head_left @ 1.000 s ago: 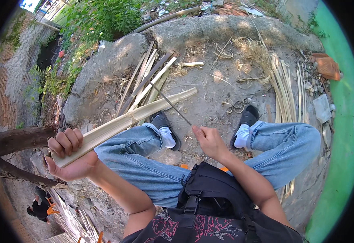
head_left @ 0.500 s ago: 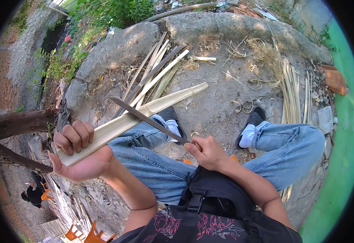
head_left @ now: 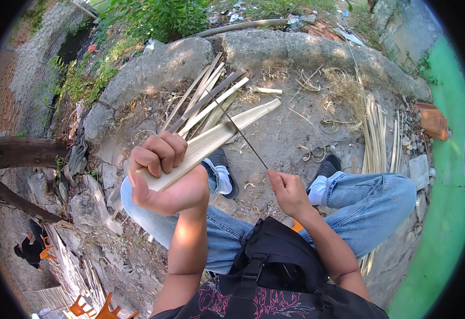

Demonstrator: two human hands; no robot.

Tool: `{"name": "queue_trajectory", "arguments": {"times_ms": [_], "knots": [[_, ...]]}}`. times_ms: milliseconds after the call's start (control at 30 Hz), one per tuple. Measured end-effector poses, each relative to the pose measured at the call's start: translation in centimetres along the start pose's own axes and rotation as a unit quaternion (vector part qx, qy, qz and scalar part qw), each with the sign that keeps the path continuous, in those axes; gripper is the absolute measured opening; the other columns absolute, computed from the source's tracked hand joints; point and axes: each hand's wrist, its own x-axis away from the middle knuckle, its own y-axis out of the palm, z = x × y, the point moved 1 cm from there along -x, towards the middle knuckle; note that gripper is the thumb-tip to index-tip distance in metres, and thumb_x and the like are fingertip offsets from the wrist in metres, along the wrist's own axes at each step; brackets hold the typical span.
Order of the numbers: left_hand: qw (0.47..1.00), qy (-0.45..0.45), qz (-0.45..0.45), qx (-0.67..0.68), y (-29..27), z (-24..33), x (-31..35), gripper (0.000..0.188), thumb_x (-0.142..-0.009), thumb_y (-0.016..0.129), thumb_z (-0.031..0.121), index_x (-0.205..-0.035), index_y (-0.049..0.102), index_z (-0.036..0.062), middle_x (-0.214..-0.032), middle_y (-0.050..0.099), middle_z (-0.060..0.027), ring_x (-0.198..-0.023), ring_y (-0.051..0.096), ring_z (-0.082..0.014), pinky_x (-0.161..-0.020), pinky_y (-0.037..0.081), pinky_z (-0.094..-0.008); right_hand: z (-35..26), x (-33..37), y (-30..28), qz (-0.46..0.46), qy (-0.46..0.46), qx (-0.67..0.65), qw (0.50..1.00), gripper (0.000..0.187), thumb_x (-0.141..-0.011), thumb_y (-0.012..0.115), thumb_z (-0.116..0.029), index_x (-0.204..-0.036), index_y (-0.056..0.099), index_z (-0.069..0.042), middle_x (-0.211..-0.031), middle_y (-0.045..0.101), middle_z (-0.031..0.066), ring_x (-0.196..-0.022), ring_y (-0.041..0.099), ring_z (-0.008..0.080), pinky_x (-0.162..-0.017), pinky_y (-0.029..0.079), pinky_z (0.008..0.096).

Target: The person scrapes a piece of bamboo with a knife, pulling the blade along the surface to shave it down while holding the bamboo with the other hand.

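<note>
My left hand (head_left: 163,173) is wrapped around the near end of a wide, pale bamboo slat (head_left: 206,148), which slants up and away to the right. In my closed right hand (head_left: 290,195) is the near end of a long, thin knife (head_left: 251,146). Its dark blade, seen nearly edge-on, crosses the slat toward its far half; a dark shadow falls on the slat beside it. I cannot tell whether the edge touches the slat. The knife's handle is hidden in my fingers.
Cut bamboo strips (head_left: 198,103) lie beyond the slat, and a bundle of strips (head_left: 375,135) lies at right. Curly shavings (head_left: 344,87) litter the ground before a stone kerb (head_left: 275,48). Orange chairs (head_left: 105,308) and a person in dark clothes (head_left: 30,250) are at lower left.
Both hands have moved right, with the slat held steeper. The blade has slid farther along the slat toward its far end and turned edge-on.
</note>
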Motion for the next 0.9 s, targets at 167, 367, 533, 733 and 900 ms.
{"name": "queue_trajectory", "arguments": {"times_ms": [167,367,533,733,900], "knots": [[1.0,-0.003,0.004,0.002,0.9,-0.3,1.0,0.045,-0.083,0.041,0.048,-0.059,0.025,0.0135,-0.052,0.023,0.0008,-0.047,0.019,-0.0103,-0.046,0.015,-0.0271,-1.7,2.2,-0.2,-0.027,-0.024,0.009,0.999,0.053,-0.092,0.047,-0.042,-0.065,0.054,0.004,-0.046,0.04,0.0114,-0.045,0.037,0.014,-0.044,0.032,0.0354],[0.999,-0.008,-0.003,-0.032,2.1,0.0,1.7,0.048,-0.082,0.043,0.052,-0.06,0.026,0.0133,-0.052,0.024,0.0007,-0.047,0.019,-0.0104,-0.047,0.016,-0.027,0.7,0.7,-0.8,0.012,0.043,0.03,0.999,0.053,-0.093,0.045,-0.04,-0.065,0.053,0.004,-0.046,0.039,0.0126,-0.046,0.036,0.0137,-0.045,0.032,0.0353],[0.999,-0.013,-0.016,-0.027,2.5,-0.4,1.7,0.047,-0.082,0.042,0.051,-0.06,0.026,0.0129,-0.052,0.025,0.0003,-0.048,0.02,-0.0106,-0.047,0.017,-0.0266,1.1,1.0,-0.1,-0.014,-0.014,0.002,1.0,0.055,-0.096,0.04,-0.039,-0.057,0.044,-0.001,-0.048,0.041,0.0024,-0.048,0.039,0.0105,-0.046,0.032,0.0296],[0.999,-0.033,-0.011,0.004,1.7,0.2,1.8,0.045,-0.079,0.048,0.047,-0.061,0.029,0.01,-0.053,0.027,-0.0013,-0.051,0.021,-0.0118,-0.049,0.018,-0.0275,1.7,1.6,0.6,-0.02,0.027,-0.027,0.999,0.06,-0.096,0.036,-0.045,-0.052,0.041,-0.004,-0.047,0.038,-0.0004,-0.047,0.037,0.0083,-0.045,0.031,0.0258],[0.999,-0.031,0.001,0.021,1.6,0.0,1.8,0.045,-0.079,0.049,0.046,-0.061,0.029,0.0098,-0.054,0.028,-0.002,-0.051,0.022,-0.0123,-0.049,0.019,-0.0281,3.5,1.3,0.0,-0.015,0.047,-0.051,0.997,0.057,-0.096,0.038,-0.042,-0.057,0.043,-0.001,-0.048,0.038,0.0023,-0.049,0.036,0.0094,-0.045,0.031,0.0291]]}}
